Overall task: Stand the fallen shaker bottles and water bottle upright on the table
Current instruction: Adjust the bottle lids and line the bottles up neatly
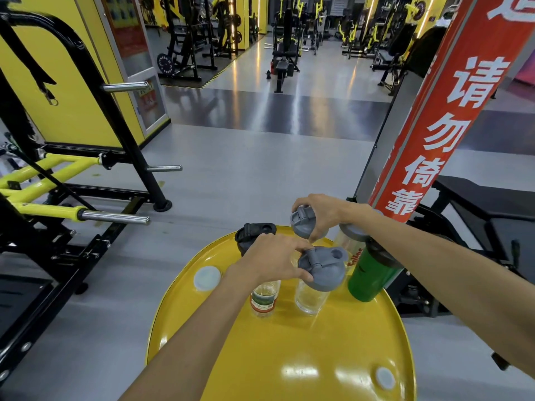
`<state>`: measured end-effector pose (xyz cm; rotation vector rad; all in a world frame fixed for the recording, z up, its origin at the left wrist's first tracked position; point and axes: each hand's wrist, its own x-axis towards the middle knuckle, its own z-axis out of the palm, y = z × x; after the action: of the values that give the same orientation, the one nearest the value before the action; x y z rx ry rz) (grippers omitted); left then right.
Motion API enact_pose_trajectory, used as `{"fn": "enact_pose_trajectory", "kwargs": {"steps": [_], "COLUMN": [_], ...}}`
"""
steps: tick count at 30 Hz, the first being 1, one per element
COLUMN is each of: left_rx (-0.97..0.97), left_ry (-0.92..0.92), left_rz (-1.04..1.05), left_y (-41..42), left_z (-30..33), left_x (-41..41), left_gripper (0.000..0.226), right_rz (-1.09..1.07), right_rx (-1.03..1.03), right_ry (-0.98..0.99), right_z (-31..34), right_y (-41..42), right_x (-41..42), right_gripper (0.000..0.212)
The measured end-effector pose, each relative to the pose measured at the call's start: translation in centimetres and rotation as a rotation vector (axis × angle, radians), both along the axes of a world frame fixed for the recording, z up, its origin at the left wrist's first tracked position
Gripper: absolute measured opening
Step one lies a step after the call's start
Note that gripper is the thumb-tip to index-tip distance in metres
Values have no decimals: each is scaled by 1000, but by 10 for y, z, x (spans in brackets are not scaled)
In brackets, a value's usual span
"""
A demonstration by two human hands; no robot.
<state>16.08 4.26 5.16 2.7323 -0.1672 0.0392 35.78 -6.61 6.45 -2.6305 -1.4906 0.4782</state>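
On the yellow round table [304, 351] stand several bottles. My left hand [272, 260] grips the grey lid of a clear shaker bottle [312, 296], which stands upright near the middle. My right hand [321, 212] holds another grey-lidded shaker [302, 225] by its top at the table's far edge. A water bottle [263, 299] with a green and red label stands upright under my left wrist. A black-lidded shaker [252, 234] stands behind my left hand. A green shaker [372, 277] and a clear shaker with red lettering [350, 246] stand at the right, under my right forearm.
The table top has two pale round caps [207, 277] [385, 377]. A red pillar with white characters [434, 111] rises just right of the table. Black and yellow gym racks [72, 180] stand at the left, a black bench [477, 198] at the right.
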Motion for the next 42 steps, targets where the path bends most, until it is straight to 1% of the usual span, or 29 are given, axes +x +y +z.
{"fn": "enact_pose_trajectory", "kwargs": {"steps": [7,12,18,23,33,38,40,42], "left_rx": [13,-2,8,16,23,29,29,29], "left_ry": [0,21,18,11,14,17,15,10], "left_rz": [-3,-1,-6,-9,-9,-9,-10,-12], "left_y": [1,2,2,3,2,2,2,2], "left_z": [-5,-8,-10,-12,-11,-10,-10,-10], "left_x": [3,5,5,6,5,5,4,3], "left_gripper": [63,64,66,66,66,66,66,67], "right_rz": [-35,-67,-55,-24,-47,-101,-163,-259], "right_rx": [1,6,-34,-39,-16,-71,-56,35], "right_ry": [-13,19,18,-8,56,145,261,381], "right_z": [2,4,5,3,-3,6,14,26], "right_y": [-18,-28,-33,-30,-36,-39,-46,-57], "right_x": [1,5,10,7,12,9,10,13], "right_gripper": [85,85,85,81,87,94,89,80]}}
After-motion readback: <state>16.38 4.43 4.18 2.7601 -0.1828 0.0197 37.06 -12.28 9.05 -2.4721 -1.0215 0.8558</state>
